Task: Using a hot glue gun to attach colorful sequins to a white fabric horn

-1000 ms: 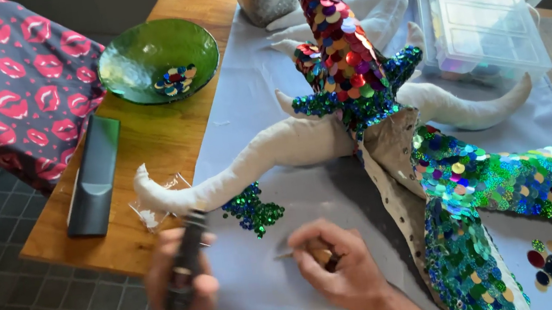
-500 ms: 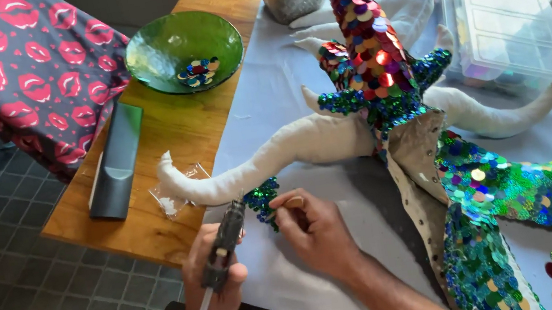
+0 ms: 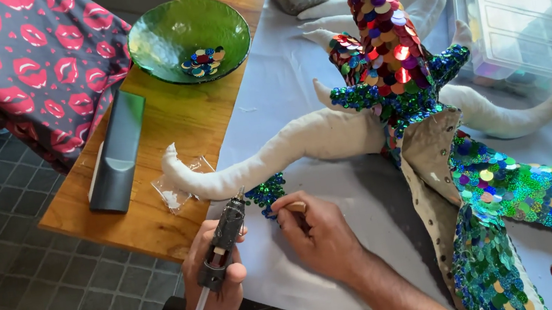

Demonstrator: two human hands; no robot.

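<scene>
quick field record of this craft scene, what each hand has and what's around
left hand: grips a dark glue gun, nozzle aimed at the pale stuffed limb
right hand: pinches a small tool beside a pile of green and blue sequins
sculpture: fabric creature, partly covered in multicoloured sequins
green glass bowl: holds loose sequins
surface: wooden table under a pale sheet
far side: clear plastic box

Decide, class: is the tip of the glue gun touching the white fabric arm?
Cannot tell. In the head view the glue gun in the left hand points its tip right at the fabric arm's lower edge; no plain gap or contact shows.
</scene>
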